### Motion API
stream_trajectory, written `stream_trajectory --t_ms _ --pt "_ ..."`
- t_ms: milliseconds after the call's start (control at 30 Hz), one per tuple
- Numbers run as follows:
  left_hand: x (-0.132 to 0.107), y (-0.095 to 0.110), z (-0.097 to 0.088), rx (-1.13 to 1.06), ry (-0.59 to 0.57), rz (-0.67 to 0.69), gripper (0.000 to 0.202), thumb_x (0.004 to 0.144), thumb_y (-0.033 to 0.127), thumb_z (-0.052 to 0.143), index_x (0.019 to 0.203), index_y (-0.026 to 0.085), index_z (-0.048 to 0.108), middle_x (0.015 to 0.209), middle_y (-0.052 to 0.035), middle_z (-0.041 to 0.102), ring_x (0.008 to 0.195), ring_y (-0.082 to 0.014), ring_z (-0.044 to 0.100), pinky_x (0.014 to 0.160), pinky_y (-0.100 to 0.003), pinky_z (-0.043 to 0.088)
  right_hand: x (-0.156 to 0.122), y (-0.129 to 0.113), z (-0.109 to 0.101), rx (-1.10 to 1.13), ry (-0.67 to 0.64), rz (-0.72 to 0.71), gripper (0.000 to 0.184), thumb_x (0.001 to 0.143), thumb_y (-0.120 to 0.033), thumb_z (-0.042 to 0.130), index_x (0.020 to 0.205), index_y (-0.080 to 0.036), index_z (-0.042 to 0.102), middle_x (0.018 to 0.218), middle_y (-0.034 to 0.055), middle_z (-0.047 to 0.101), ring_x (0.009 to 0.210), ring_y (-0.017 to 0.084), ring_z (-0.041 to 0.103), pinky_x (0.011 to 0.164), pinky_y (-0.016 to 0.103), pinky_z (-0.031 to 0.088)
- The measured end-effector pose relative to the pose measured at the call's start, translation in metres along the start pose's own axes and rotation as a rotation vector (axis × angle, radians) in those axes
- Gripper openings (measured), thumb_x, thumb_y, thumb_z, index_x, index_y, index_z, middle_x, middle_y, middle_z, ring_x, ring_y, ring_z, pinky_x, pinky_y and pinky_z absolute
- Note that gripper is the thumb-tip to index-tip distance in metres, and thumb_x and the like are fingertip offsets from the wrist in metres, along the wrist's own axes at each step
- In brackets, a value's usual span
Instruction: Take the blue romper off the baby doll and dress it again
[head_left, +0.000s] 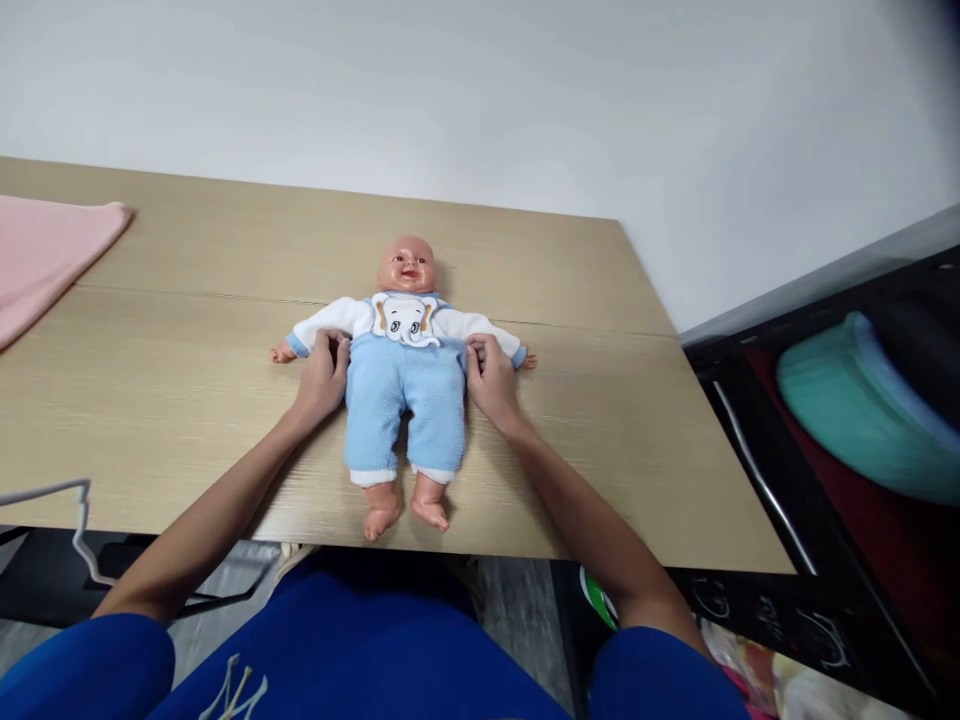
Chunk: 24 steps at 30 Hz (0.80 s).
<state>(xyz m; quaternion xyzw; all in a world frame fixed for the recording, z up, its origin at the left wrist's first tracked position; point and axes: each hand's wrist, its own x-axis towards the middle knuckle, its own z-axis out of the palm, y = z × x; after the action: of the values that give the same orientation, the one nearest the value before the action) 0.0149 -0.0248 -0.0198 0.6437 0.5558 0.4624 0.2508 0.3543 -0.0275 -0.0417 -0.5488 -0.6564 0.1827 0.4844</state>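
A baby doll [409, 265] lies on its back on the wooden table [592, 430], head toward the wall and feet toward me, arms spread out. It is dressed in a light blue and white fleece outfit [371, 405] with an elephant face on the chest. At the left side of its waist, my left hand [324, 375] has its fingers curled in on the outfit. My right hand [491, 378] pinches the outfit at the opposite side, just under the doll's sleeve. Some fingertips of both hands are hidden against the cloth.
A pink cloth [52, 250] lies at the table's left end. A white bent wire frame [82, 510] stands by the near left edge. On the right, a black unit holds a teal basin [862, 410]. A pale wall [450, 100] rises behind the table.
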Motion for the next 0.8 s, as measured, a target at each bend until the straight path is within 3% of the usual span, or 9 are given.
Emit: stream_trajectory --t_ms 100,167,267,367,467,567,633,700,800 --pt "-0.005 0.002 -0.002 0.115 0.015 0.091 0.01 0.115 0.032 0.05 0.12 0.025 0.055 0.119 -0.0124 0.069 0.113 -0.0303 0.066 0.109 -0.051 0.054 0.003 0.002 -0.027 -0.259 0.067 -0.099 0.024 0.113 -0.034 0.054 0.128 -0.024 0.07 0.128 0.018 0.08 0.121 0.036 0.075 0.114 0.059 0.059" --pt "-0.005 0.006 -0.004 0.163 0.048 0.138 0.017 0.108 0.02 0.05 0.123 0.024 0.058 0.124 -0.0146 0.067 0.118 -0.032 0.065 0.112 -0.054 0.055 0.007 0.01 -0.048 -0.394 0.091 -0.156 0.033 0.108 -0.037 0.065 0.137 -0.022 0.07 0.141 0.022 0.076 0.138 0.042 0.07 0.124 0.067 0.051" --pt "0.0 0.025 -0.009 0.224 0.107 0.238 0.03 0.101 0.012 0.052 0.127 0.024 0.062 0.131 -0.0173 0.066 0.127 -0.0349 0.064 0.115 -0.057 0.054 0.011 0.033 -0.076 -0.435 -0.011 -0.224 0.061 0.1 -0.048 0.079 0.153 -0.022 0.066 0.159 0.0237 0.069 0.153 0.047 0.061 0.132 0.073 0.042" --pt "0.009 0.061 -0.006 0.258 0.048 0.384 0.026 0.107 0.02 0.055 0.131 0.025 0.063 0.139 -0.0172 0.069 0.136 -0.0365 0.063 0.119 -0.059 0.051 0.015 0.056 -0.093 -0.345 -0.131 -0.191 0.061 0.099 -0.057 0.08 0.149 -0.022 0.07 0.147 0.022 0.077 0.138 0.044 0.069 0.123 0.069 0.052" --pt "0.022 0.098 0.014 0.284 -0.184 0.53 0.029 0.113 0.037 0.062 0.139 0.025 0.062 0.146 -0.016 0.071 0.142 -0.0368 0.062 0.127 -0.059 0.047 0.022 0.059 -0.097 -0.216 -0.131 -0.129 0.053 0.095 -0.064 0.083 0.13 -0.023 0.076 0.124 0.0171 0.082 0.117 0.038 0.075 0.107 0.058 0.062" --pt "0.042 0.123 0.049 0.344 -0.331 0.602 0.056 0.107 0.046 0.074 0.154 0.019 0.058 0.16 -0.0209 0.064 0.152 -0.0407 0.056 0.132 -0.058 0.045 0.036 0.032 -0.094 -0.081 -0.038 -0.119 0.056 0.088 -0.066 0.092 0.122 -0.024 0.076 0.116 0.0119 0.082 0.106 0.033 0.077 0.097 0.051 0.066" --pt "0.058 0.13 0.072 0.414 -0.366 0.574 0.065 0.099 0.041 0.082 0.155 0.016 0.059 0.158 -0.0236 0.065 0.149 -0.0449 0.058 0.127 -0.059 0.048 0.044 0.0 -0.088 -0.018 -0.006 -0.148 0.059 0.084 -0.065 0.098 0.12 -0.025 0.077 0.115 0.0094 0.082 0.103 0.031 0.078 0.097 0.049 0.068" --pt "0.072 0.13 0.089 0.422 -0.367 0.511 0.055 0.095 0.034 0.084 0.143 0.016 0.066 0.143 -0.0233 0.073 0.136 -0.0459 0.066 0.118 -0.06 0.051 0.048 -0.03 -0.08 0.071 -0.026 -0.173 0.065 0.082 -0.062 0.103 0.129 -0.026 0.077 0.125 0.0108 0.083 0.11 0.031 0.08 0.103 0.05 0.069" --pt "0.085 0.122 0.095 0.246 -0.335 0.414 0.035 0.093 0.032 0.085 0.122 0.019 0.071 0.119 -0.0183 0.079 0.114 -0.0411 0.073 0.105 -0.054 0.054 0.044 -0.055 -0.063 0.259 -0.037 -0.111 0.079 0.09 -0.059 0.099 0.156 -0.03 0.066 0.146 0.0141 0.079 0.12 0.031 0.08 0.107 0.051 0.071"
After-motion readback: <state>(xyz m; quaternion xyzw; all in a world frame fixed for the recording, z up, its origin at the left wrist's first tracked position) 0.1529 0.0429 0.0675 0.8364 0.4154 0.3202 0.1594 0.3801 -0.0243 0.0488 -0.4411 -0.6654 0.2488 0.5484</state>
